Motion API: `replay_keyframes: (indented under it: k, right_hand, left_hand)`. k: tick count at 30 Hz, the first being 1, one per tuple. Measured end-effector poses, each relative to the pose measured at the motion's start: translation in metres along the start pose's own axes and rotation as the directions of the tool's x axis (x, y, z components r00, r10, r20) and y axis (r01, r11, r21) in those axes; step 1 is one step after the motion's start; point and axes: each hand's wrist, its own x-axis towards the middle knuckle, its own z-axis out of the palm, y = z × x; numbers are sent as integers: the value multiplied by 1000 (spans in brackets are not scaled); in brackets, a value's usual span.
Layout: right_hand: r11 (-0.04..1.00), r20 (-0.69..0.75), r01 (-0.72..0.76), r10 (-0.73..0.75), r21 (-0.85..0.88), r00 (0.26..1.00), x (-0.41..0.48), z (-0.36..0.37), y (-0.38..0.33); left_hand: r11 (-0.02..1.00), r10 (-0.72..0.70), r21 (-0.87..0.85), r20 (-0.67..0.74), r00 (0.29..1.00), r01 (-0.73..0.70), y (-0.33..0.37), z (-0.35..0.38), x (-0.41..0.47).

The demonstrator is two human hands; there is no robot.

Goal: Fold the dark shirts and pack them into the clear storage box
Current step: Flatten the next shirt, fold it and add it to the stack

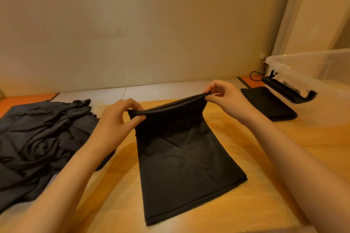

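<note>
A dark shirt (187, 168), folded into a long strip, lies on the wooden table (246, 138) in front of me. Its far end is lifted off the table. My left hand (121, 117) pinches the left corner of that raised end, and my right hand (223, 94) pinches the right corner. A pile of unfolded dark shirts (37, 138) lies at the left. One folded dark shirt (269, 103) rests beside the clear storage box (322, 73) at the right; what the box holds cannot be made out.
A black latch handle (289, 89) hangs on the box's near side. A black cable (255, 76) and a wall socket (263, 56) sit behind the box. The plain wall stands close behind the table. A curtain hangs at the far right.
</note>
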Motion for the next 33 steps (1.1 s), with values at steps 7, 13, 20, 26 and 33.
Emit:
replay_keyframes:
  k: [7, 13, 20, 26, 33]
  right_hand:
    - [997, 111, 23, -15, -73, 994, -84, -9, 2]
    - [990, 107, 66, -53, -125, 993, -131, -14, 11]
    - [982, 30, 106, -102, -154, 994, -156, -20, 17]
    - [979, 103, 63, -43, -193, 994, -170, -18, 27]
    - [941, 130, 107, -68, -321, 989, -168, -19, 29]
  left_hand:
    - [997, 73, -3, 37, 997, -73, 16, 10, -82]
    - [991, 124, -59, -4, 992, -124, 36, 24, -123]
    - [992, 121, -23, -67, 990, -123, 50, 39, -151]
    - [980, 167, 113, 8, 986, -166, 58, 57, -172]
    - [979, 159, 114, 114, 981, -172, 48, 54, -162]
